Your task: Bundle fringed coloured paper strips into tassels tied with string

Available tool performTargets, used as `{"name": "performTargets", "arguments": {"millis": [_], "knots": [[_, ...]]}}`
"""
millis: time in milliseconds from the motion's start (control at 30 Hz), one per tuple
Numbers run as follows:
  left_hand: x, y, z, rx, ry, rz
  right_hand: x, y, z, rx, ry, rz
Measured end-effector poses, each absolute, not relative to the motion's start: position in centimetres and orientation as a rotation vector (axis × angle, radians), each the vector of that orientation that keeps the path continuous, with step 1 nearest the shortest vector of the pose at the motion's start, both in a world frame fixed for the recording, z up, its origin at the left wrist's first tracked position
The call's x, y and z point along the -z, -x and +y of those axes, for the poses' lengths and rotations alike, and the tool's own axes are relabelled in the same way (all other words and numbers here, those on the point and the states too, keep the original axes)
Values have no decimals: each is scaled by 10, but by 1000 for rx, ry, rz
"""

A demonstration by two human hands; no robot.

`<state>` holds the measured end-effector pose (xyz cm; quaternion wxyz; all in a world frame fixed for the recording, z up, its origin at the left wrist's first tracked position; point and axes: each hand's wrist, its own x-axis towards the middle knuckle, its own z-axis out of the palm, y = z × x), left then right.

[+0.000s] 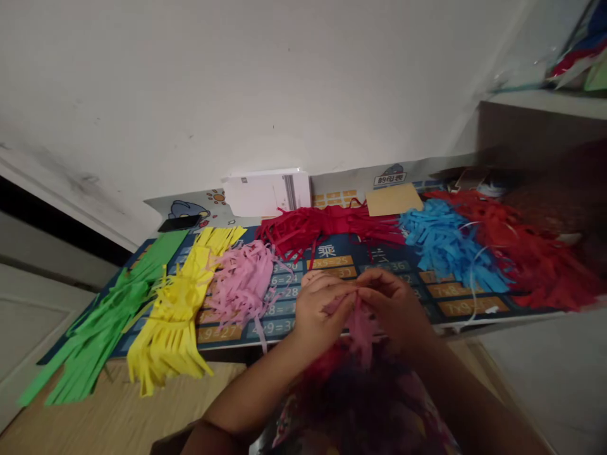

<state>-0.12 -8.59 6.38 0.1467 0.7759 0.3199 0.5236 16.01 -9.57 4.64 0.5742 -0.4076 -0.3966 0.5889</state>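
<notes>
Two hands meet near the front edge of one surface (303, 337), which is covered with printed sums. The left hand (325, 303) and the right hand (386, 294) are close together, fingertips pinched on one pink tassel (363, 332), its strips hanging below them. Six heaps of cut strips, one of each colour, lie across the surface. From left to right: green heap (111, 316), yellow heap (183, 297), pink heap (244, 278), crimson heap (327, 224), blue heap (448, 240) and red heap (531, 253). The number of strips in each is too tangled to count. One white cord (473, 278) trails across the blue heap. Along the back are one dark slab (179, 223), one white box (260, 194) and one tan card (393, 200).
</notes>
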Motion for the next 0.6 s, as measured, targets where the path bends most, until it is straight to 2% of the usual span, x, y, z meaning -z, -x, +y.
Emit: {"name": "performTargets", "arguments": {"millis": [300, 433, 533, 600], "knots": [[-48, -3, -64, -1469, -2211, 829, -38, -161, -93, -1104, 899, -1056], [-59, 7, -59, -1351, -1958, 904, -30, -177, -62, -1004, 1000, -1220], [-70, 12, -68, -1180, -1686, 764, -14, -170, -13, -811, 1089, -1682], [-72, 12, -74, -1046, -1569, 614, -1, -141, 19, -646, 962, -2151]]}}
